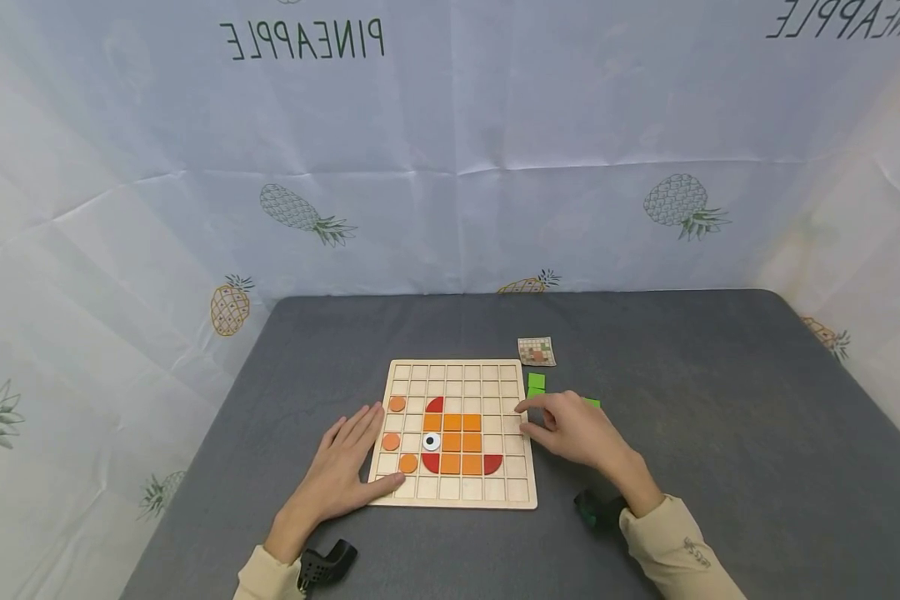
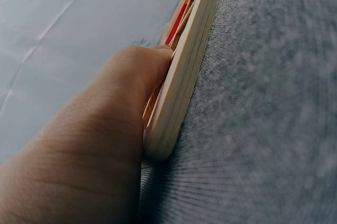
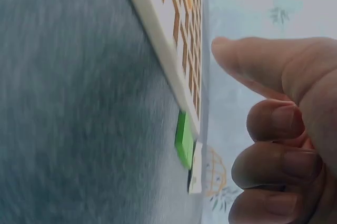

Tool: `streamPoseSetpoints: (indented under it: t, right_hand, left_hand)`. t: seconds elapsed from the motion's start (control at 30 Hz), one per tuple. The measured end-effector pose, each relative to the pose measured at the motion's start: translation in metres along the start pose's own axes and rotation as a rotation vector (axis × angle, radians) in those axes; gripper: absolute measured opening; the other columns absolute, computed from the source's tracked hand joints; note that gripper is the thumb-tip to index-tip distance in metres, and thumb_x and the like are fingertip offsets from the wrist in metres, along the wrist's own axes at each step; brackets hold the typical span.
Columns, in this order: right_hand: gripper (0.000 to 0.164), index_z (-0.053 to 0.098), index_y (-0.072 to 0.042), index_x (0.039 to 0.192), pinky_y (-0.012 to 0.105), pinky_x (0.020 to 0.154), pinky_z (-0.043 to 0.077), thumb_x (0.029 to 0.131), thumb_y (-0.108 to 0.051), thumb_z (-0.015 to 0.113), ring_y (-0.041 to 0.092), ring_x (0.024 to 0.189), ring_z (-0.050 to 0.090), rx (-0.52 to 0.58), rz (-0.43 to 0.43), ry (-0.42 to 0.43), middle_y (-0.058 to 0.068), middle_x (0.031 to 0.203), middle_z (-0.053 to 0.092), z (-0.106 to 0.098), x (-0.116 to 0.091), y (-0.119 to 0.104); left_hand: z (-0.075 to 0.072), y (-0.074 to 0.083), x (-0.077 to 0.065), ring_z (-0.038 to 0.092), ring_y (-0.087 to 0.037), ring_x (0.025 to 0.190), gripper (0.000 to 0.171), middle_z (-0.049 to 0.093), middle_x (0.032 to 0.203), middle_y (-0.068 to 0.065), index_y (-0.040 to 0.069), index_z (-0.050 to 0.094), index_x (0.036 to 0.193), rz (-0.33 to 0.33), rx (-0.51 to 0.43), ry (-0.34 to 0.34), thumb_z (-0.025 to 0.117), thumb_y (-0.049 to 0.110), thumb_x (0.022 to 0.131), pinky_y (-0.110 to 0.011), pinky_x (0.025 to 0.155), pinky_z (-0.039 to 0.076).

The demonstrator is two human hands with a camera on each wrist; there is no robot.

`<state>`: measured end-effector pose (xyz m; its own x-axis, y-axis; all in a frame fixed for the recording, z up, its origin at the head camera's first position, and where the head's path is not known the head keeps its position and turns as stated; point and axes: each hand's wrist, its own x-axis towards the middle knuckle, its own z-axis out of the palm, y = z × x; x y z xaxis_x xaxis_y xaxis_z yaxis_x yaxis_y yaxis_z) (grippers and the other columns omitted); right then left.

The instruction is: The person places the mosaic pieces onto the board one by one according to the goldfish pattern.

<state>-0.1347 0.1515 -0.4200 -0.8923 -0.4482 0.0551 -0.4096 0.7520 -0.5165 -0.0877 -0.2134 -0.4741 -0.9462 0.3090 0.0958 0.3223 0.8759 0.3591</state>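
Note:
A wooden grid board (image 1: pixel 461 492) lies on the dark table. My left hand (image 1: pixel 341 467) rests along its left side, fingers extended, with the thumb (image 2: pixel 150 58) over the near corner. Orange square tiles (image 1: pixel 452 422), red quarter-round tiles (image 1: pixel 492 464) and a white eye disc (image 1: pixel 431 442) form a figure in the middle cells. Three orange discs (image 1: pixel 397 403) sit in cells at the left. Over the board's right edge hovers my right hand (image 1: pixel 573 429), its thumb and index finger apart with nothing visible between them, the other fingers bent.
Green square tiles (image 1: pixel 536 381) lie beside the board's upper right edge, and another green tile (image 1: pixel 592 402) shows partly behind the right hand. A small patterned card (image 1: pixel 536 352) lies at the board's far right corner. A pineapple-print cloth (image 1: pixel 450 225) hangs behind the table.

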Motion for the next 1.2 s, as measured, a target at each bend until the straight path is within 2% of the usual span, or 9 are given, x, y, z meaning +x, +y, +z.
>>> streamPoseSetpoints:
  t: [0.33,0.53,0.73,0.97,1.2]
  right_hand:
    - [0.032,0.075,-0.012,0.121,0.021,0.045,0.023,0.09,-0.019,0.078,0.007,0.047,0.035,-0.02,0.116,0.054,-0.007,0.055,0.04,-0.007,0.003,0.017]
    - [0.045,0.068,-0.008,0.133,0.022,0.045,0.025,0.091,-0.022,0.077,0.008,0.049,0.038,-0.056,0.159,0.032,-0.005,0.057,0.045,-0.001,0.005,0.023]
    - [0.051,0.063,-0.004,0.138,0.025,0.046,0.029,0.093,-0.025,0.075,0.01,0.05,0.041,-0.087,0.207,-0.011,-0.003,0.059,0.049,0.003,0.006,0.026]
    - [0.048,0.065,-0.005,0.136,0.025,0.046,0.03,0.093,-0.025,0.075,0.011,0.051,0.043,-0.073,0.226,-0.02,-0.002,0.06,0.05,0.003,0.006,0.027]
    - [0.042,0.066,-0.008,0.132,0.025,0.046,0.029,0.094,-0.025,0.074,0.01,0.049,0.042,-0.07,0.223,0.013,-0.003,0.059,0.049,0.007,0.007,0.028]
  left_hand:
    - [0.0,0.0,0.001,0.031,-0.032,0.156,0.101,0.033,0.168,-0.009,0.008,0.032,0.161,0.0,-0.006,0.002,0.066,0.066,0.086,-0.059,0.124,0.021]
    - [0.001,-0.001,0.001,0.032,-0.033,0.156,0.102,0.034,0.168,-0.01,0.008,0.032,0.161,-0.004,0.002,0.003,0.066,0.067,0.085,-0.06,0.123,0.022]
    - [0.002,-0.001,0.001,0.032,-0.033,0.155,0.102,0.034,0.168,-0.01,0.008,0.032,0.161,0.008,0.003,0.016,0.066,0.067,0.085,-0.059,0.123,0.021]
    - [0.001,0.0,0.001,0.032,-0.033,0.156,0.102,0.034,0.167,-0.01,0.008,0.032,0.161,-0.006,0.003,0.006,0.066,0.068,0.085,-0.06,0.123,0.022]
    - [0.002,0.0,0.001,0.031,-0.032,0.156,0.103,0.034,0.168,-0.009,0.009,0.031,0.161,-0.021,0.008,-0.012,0.066,0.068,0.085,-0.06,0.124,0.022]
